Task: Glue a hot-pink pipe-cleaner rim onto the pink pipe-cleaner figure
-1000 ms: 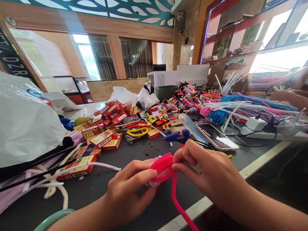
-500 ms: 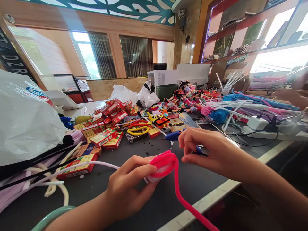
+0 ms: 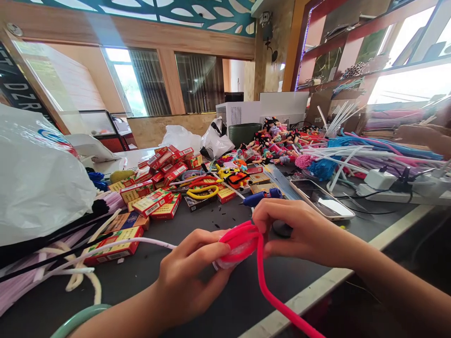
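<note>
My left hand (image 3: 192, 267) is closed on a small oval piece wound from fuzzy pink pipe cleaner (image 3: 241, 237), with a whitish part showing in its middle and underside. A long pink tail hangs from its right end down past the table edge. At that end my right hand (image 3: 294, 230) grips the pipe cleaner where it bends, index finger on the winding and thumb beside the strand. Just beyond my right hand lies a blue glue gun (image 3: 262, 197), partly covered by the fingers. A thin pale lilac pipe cleaner (image 3: 141, 240) runs leftward from behind my left hand.
Red and yellow small boxes (image 3: 155, 202) lie heaped ahead, beside yellow-handled scissors (image 3: 202, 191). A phone (image 3: 322, 199) and a power strip (image 3: 391, 192) are at right. Behind are small dolls (image 3: 273, 141) and pipe cleaner bundles (image 3: 352, 155). A white plastic bag (image 3: 38, 173) bulges at left.
My right hand has moved left and down from beside the glue gun onto the right end of the pink winding. My left hand keeps its hold, nearly still.
</note>
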Demonstrator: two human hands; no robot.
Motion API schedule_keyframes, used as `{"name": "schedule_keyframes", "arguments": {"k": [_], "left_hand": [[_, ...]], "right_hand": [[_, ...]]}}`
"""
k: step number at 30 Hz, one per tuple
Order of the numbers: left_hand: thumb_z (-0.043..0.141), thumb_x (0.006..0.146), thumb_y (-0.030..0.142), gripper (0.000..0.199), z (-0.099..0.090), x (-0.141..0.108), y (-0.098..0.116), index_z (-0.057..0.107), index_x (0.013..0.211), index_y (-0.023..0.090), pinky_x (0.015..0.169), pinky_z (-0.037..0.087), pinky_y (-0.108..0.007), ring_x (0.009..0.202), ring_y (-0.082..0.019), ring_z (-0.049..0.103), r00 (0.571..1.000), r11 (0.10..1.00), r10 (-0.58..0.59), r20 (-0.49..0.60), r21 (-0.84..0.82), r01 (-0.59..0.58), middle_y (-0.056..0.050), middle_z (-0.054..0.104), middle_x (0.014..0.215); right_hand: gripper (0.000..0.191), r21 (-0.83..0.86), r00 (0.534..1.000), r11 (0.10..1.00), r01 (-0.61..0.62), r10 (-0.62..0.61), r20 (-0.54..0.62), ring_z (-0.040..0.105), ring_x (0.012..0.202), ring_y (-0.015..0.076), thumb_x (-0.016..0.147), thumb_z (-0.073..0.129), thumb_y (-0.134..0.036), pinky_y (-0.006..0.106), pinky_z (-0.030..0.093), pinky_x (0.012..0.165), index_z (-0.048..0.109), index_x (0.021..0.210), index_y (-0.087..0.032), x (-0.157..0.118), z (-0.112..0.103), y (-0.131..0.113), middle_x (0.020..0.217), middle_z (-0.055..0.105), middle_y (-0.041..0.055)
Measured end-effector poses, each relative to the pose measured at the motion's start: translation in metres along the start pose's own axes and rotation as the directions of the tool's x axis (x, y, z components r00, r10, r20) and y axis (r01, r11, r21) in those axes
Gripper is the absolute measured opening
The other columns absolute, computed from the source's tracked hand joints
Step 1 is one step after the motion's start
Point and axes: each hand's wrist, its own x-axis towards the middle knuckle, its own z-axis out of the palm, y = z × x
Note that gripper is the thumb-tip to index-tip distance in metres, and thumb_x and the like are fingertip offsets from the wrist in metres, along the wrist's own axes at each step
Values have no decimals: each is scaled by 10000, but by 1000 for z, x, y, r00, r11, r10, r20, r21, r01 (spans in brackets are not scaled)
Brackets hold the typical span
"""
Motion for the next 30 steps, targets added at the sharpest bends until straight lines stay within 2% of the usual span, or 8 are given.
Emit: {"name": "schedule_keyframes", "arguments": {"k": [4, 8, 12, 15, 20, 23, 27, 30], "left_hand": [[582, 911, 107, 97, 1, -1, -1, 616, 987, 158, 799, 582, -156, 855, -113, 706, 1000, 1000, 3, -9, -18, -3, -55, 675, 918], [588, 903, 95, 111, 2, -2, -1, 619, 985, 162, 793, 589, -168, 852, -122, 713, 1000, 1000, -7, 10, -21, 8, -53, 681, 915], [593, 905, 105, 122, 1, -2, -1, 619, 1004, 171, 777, 590, -166, 849, -126, 717, 1000, 1000, -8, -2, -29, 8, -59, 694, 938], [589, 908, 104, 116, 1, -2, -1, 620, 999, 169, 785, 587, -162, 864, -127, 716, 1000, 999, -8, -2, -40, 8, -61, 695, 947], [585, 915, 112, 95, 1, -1, 0, 621, 986, 162, 788, 580, -151, 846, -115, 712, 1000, 1000, -3, 6, -11, 3, -56, 687, 923], [591, 913, 120, 81, 2, -1, 1, 624, 971, 167, 764, 593, -163, 825, -125, 721, 1000, 1000, 0, 3, -5, 0, -56, 692, 904], [582, 921, 130, 79, 2, -1, 2, 618, 964, 185, 722, 624, -214, 815, -158, 738, 1000, 1000, -1, 7, -5, 1, -68, 714, 910], [574, 929, 142, 71, 2, -1, 2, 616, 967, 185, 710, 626, -212, 807, -161, 742, 1000, 1000, 8, 9, 6, -8, -76, 718, 906]], "right_hand": [[291, 50, 999, 998, 31, -30, -27, 508, 632, 99, 795, 765, -380, 206, 381, 571, 536, 799, -200, 2, 0, 4, 764, 599, -37], [386, 56, 989, 995, 85, -78, -125, 500, 588, 100, 825, 674, -548, 213, 386, 535, 550, 748, -190, 4, 4, 6, 696, 605, -22], [346, 134, 983, 988, 76, -51, -175, 452, 556, 87, 793, 743, -468, 204, 351, 503, 559, 710, -187, 6, 11, 4, 641, 560, -44], [330, 324, 992, 946, -19, 59, -114, 406, 552, 82, 738, 805, -393, 208, 318, 492, 552, 703, -185, 6, 15, 4, 626, 492, -66], [429, 606, 984, 781, -150, 180, 12, 365, 548, 76, 650, 858, -384, 213, 302, 500, 483, 748, -198, 8, 18, 6, 623, 405, -97], [489, 660, 980, 731, -173, 195, 40, 373, 566, 77, 611, 887, -362, 212, 318, 519, 483, 837, -207, 9, 20, 7, 657, 418, -101], [598, 659, 970, 716, -230, 220, 100, 352, 561, 79, 556, 915, -387, 215, 282, 507, 521, 968, -206, 11, 20, 8, 647, 398, -113], [545, 649, 966, 717, -254, 229, 125, 345, 574, 83, 570, 907, -373, 225, 248, 503, 565, 956, -196, 11, 20, 8, 653, 377, -105]]}}
